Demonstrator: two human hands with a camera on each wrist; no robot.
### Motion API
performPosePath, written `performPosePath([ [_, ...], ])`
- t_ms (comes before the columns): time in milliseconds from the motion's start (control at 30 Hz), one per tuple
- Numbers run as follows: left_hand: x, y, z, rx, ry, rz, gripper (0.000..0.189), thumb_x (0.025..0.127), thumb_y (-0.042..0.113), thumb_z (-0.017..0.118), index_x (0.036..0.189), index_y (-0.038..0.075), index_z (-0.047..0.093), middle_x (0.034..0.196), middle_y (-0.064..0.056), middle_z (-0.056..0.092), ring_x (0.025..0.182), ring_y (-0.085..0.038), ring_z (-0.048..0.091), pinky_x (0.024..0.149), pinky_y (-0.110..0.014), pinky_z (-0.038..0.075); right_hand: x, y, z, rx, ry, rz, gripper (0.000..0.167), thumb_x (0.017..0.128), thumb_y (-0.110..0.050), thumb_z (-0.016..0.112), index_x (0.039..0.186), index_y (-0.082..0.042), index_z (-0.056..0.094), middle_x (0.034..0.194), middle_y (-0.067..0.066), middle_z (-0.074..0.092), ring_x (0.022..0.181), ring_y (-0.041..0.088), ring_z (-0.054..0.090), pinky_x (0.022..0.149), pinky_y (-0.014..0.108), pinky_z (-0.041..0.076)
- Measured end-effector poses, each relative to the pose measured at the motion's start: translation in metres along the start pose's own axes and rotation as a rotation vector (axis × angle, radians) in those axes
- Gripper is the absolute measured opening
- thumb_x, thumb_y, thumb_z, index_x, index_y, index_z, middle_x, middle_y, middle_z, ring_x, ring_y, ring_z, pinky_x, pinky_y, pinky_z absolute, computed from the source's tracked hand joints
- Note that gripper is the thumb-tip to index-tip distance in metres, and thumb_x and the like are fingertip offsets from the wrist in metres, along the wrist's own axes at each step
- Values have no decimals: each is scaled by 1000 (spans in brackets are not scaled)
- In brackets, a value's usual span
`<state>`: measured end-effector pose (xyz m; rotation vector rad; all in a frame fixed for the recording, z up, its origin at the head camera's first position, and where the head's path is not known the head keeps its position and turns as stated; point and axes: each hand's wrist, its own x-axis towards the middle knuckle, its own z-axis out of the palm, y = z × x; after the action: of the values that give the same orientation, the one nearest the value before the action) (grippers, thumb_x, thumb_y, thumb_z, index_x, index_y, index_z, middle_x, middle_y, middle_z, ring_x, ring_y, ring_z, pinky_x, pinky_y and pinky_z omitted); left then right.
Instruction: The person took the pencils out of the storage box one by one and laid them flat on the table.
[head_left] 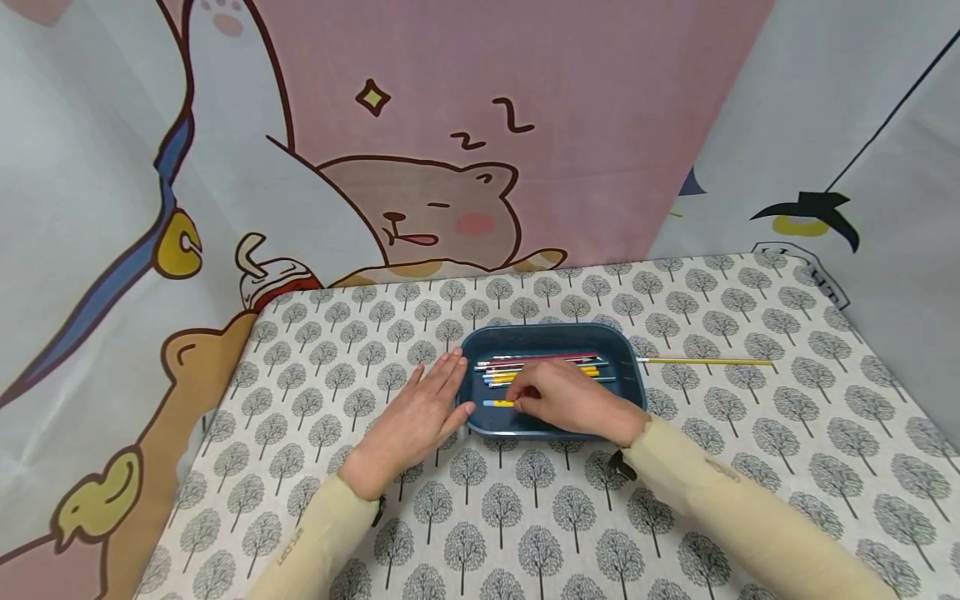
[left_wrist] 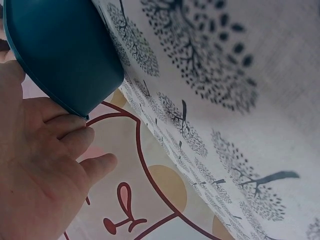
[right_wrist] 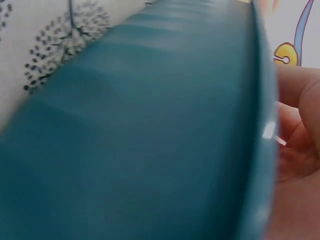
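Note:
A dark blue-green plastic tray (head_left: 555, 434) lies on the cloth with several pencils (head_left: 540, 361) inside, side by side, in red, yellow and dark tones. My right hand (head_left: 570, 400) reaches into it over the near side and pinches a yellow pencil with a light blue end (head_left: 495, 403); my hand hides the rest of that pencil. In the right wrist view the tray's outer wall (right_wrist: 150, 115) covers most of my fingers (right_wrist: 295, 125). My left hand (head_left: 412, 417), fingers extended, touches the tray's left rim; the left wrist view shows fingertips against the tray edge (left_wrist: 65, 60).
Right of the tray, a single yellow pencil (head_left: 705, 362) lies on the cloth, its white end near the rim. A tree-patterned tablecloth (head_left: 465, 542) covers the table. Behind it hangs a cartoon-printed curtain (head_left: 585, 108).

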<state>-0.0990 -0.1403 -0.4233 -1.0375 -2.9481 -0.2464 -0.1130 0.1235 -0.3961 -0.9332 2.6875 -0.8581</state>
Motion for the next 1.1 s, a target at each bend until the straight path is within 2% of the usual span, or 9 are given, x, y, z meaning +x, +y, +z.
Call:
performPosePath([
  [233, 0, 0, 0, -8, 0, -1, 73, 112, 52, 30, 162, -1, 27, 169, -17, 22, 155, -30, 25, 122, -58, 28, -6, -9, -11, 26, 28, 4, 9, 95, -12, 76, 102, -15, 81, 99, -8, 71, 82, 3, 62, 73, 28, 54],
  [433, 0, 0, 1, -5, 4, 1, 72, 112, 50, 32, 161, -1, 27, 168, -18, 24, 155, -31, 26, 122, -58, 28, -13, -16, -21, 1, 62, 10, 11, 95, -13, 76, 104, -16, 81, 101, -8, 71, 82, 4, 62, 75, 31, 54],
  [667, 0, 1, 0, -32, 24, 6, 70, 112, 46, 39, 160, -3, 30, 168, -19, 24, 154, -33, 29, 122, -58, 29, -21, -22, -33, -23, 142, -29, 10, 95, -12, 76, 102, -18, 80, 97, -12, 69, 79, 3, 59, 70, 28, 52],
  [900, 0, 0, 0, -47, 13, 3, 69, 113, 47, 34, 161, -3, 29, 168, -19, 23, 154, -32, 27, 122, -58, 28, -31, -24, -43, -53, 201, -68, 12, 96, -11, 75, 106, -16, 79, 100, -11, 69, 81, 3, 61, 70, 28, 53],
  [1100, 0, 0, 0, -50, 15, 3, 68, 113, 45, 33, 161, -2, 28, 169, -18, 23, 155, -32, 27, 122, -59, 28, -42, -22, -50, -82, 233, -64, 12, 96, -10, 74, 106, -16, 79, 99, -11, 68, 81, 4, 58, 70, 29, 51],
])
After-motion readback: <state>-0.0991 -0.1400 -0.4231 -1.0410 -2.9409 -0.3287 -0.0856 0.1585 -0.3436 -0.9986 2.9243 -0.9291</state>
